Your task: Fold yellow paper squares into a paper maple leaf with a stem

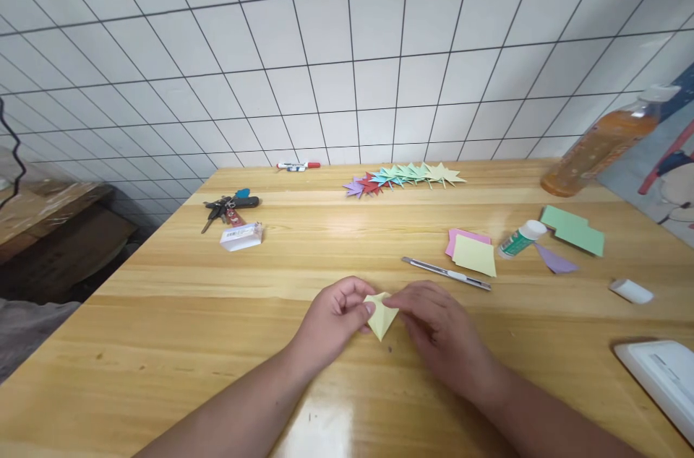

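A small folded piece of pale yellow paper (382,321) is between my hands, its pointed end toward me and creases running to the tip. My left hand (336,310) pinches its left side, thumb on top and fingers behind. My right hand (442,331) is at the upper right edge, index fingertip on the paper and the other fingers curled; part of its grip is hidden. Just beyond my hands lie a slim utility knife (447,274) and a yellow paper square (474,256) on top of pink paper (451,241).
Folded paper leaves (412,175) in several colours lie near the tiled wall. To the right are a glue stick (521,239), green paper (579,235), a purple scrap (556,259), an eraser-like white piece (632,291) and a bottle (601,144). Keys (230,206), a small box (241,236) and a marker (298,166) are left.
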The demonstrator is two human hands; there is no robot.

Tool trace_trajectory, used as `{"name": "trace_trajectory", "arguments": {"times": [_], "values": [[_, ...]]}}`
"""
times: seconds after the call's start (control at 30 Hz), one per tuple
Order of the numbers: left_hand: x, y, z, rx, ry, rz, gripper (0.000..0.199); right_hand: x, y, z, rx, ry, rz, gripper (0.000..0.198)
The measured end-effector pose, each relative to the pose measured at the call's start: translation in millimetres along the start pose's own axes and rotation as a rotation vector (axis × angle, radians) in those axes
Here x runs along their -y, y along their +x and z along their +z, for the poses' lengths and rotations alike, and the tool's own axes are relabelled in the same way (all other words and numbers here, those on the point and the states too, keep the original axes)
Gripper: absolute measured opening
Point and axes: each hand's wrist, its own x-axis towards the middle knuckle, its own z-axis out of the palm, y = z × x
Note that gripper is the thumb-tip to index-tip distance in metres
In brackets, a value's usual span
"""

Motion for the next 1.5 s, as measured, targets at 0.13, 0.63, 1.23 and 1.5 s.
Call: {"name": "trace_trajectory", "arguments": {"times": [0.13, 0.63, 1.23, 1.5], "values": [[0.0, -0.1, -0.2, 0.054, -0.033, 0.010, 0.027, -1.0, 0.3, 0.5, -0.002, -0.041, 0.044, 0.018], [1.5, -2.5, 0.5, 0.139, 0.059, -0.011, 0.028, 5.7, -3.3, 4.0, -0.022, 0.152, 0.358, 0.040], [0.7, -5.2, 3.6, 0.158, 0.140, 0.088, 0.034, 7.1, 2.2, 3.8, -0.015, 0.070, 0.255, 0.007], [4.4, -9.4, 5.5, 0.149, 0.282, 0.142, 0.041, 2.6, 0.7, 4.4, 0.079, 0.051, 0.238, 0.014]]}}
